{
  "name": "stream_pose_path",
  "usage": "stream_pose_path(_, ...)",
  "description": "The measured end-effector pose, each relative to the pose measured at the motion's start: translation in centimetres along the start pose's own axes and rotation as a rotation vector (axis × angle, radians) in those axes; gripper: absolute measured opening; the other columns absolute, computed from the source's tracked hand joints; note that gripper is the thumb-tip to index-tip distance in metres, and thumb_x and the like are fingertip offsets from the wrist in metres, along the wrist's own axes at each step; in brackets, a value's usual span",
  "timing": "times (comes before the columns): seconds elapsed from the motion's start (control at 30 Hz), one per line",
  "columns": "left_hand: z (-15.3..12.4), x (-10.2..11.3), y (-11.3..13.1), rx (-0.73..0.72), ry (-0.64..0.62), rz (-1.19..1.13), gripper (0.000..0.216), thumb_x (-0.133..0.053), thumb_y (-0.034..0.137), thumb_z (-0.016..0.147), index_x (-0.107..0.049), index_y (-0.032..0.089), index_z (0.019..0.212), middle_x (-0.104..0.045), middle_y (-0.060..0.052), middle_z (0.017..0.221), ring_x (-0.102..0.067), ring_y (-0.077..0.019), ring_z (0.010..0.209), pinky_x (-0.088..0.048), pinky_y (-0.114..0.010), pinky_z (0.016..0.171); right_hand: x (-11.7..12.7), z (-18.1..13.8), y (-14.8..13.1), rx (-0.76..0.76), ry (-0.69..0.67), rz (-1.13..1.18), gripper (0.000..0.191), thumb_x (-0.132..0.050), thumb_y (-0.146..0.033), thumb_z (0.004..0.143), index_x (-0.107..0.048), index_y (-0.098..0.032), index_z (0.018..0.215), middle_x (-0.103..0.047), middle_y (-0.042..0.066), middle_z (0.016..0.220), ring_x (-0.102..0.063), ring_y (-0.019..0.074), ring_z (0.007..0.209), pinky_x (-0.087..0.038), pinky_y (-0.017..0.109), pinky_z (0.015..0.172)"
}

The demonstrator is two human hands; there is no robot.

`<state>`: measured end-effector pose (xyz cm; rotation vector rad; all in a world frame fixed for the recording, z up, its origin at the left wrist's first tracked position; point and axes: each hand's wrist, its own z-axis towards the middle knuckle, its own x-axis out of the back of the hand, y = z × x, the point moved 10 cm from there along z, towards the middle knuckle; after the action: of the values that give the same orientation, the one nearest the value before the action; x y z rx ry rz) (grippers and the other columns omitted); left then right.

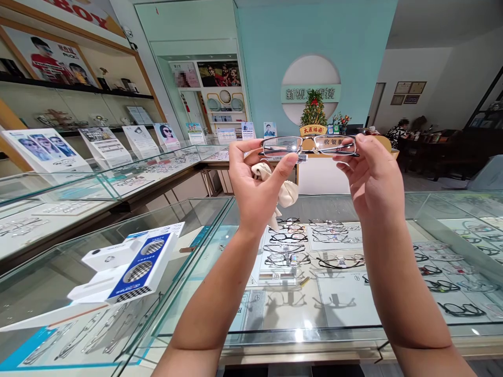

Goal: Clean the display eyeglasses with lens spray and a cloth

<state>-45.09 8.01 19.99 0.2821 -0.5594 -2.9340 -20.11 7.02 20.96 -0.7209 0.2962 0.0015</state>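
We hold the glasses (308, 137) up in the air, where they show above the far edge of the glass counter (306, 352), their long axis running left to right, nearly level and roughly in line with that edge. Our left hand (254, 191) has one end: the forefinger lies at the outer rim while the thumb comes from below toward the lower rim of the left lens (281, 144), pinching there. Its other fingers curl about a pale cloth (288, 193) that hangs just beneath that lens. Our right hand (377, 167) pinches the opposite end between thumb and forefinger, the remaining fingers loosely bent below. Neither hand is nearer, since both touch the frame, though the left thumb reaches further inward. Whether the temples are fully folded, we cannot tell.
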Motion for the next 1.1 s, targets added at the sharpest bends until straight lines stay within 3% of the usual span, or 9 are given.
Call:
stream_pose_path(0.13,-0.1,-0.1,-0.2,0.021,-0.006,0.004,0.073,-0.081,0.081,0.087,-0.055,0.034,0.137,-0.077,-0.007,0.119,-0.08,-0.0269,0.111,-0.064,-0.042,0.092,0.0,0.1,0.0,0.012,-0.007,-0.012,0.036,-0.08,-0.064,0.092,-0.068,-0.03,0.089,-0.081,0.001,0.104,-0.079,0.0194,0.094,-0.064,0.036,0.082)
stream_pose_path(0.43,0.1,0.0,0.5,0.069,0.067,-0.17,0.066,-0.098,0.066,0.08,-0.059,0.028,0.118,-0.075,-0.001,0.098,-0.077,-0.0169,0.086,-0.057,-0.029,0.073,-0.1,-0.1,-0.2,0.001,-0.021,-0.024,0.038,-0.079,-0.066,0.093,-0.07,-0.03,0.088,-0.081,0.001,0.104,-0.078,0.0186,0.093,-0.063,0.033,0.081)
stream_pose_path(0.73,0.0,0.1,1.2,0.071,0.1,-0.165,0.061,-0.098,0.06,0.082,-0.058,0.028,0.114,-0.074,-0.001,0.097,-0.075,-0.0161,0.086,-0.055,-0.029,0.074,0.1,0.1,0.2,0.012,-0.043,0.012,0.033,-0.08,-0.061,0.095,-0.071,-0.03,0.088,-0.08,0.001,0.105,-0.078,0.018,0.091,-0.064,0.033,0.083)
stream_pose_path(1.1,-0.2,-0.2,2.6,0.057,0.063,-0.12,0.066,-0.094,0.067,0.084,-0.057,0.032,0.126,-0.074,-0.005,0.111,-0.077,-0.025,0.104,-0.061,-0.039,0.089,-0.1,0.0,0.7,-0.039,-0.024,0.032,0.023,-0.077,-0.052,0.097,-0.075,-0.029,0.092,-0.083,0.002,0.112,-0.078,0.0182,0.095,-0.064,0.035,0.085)
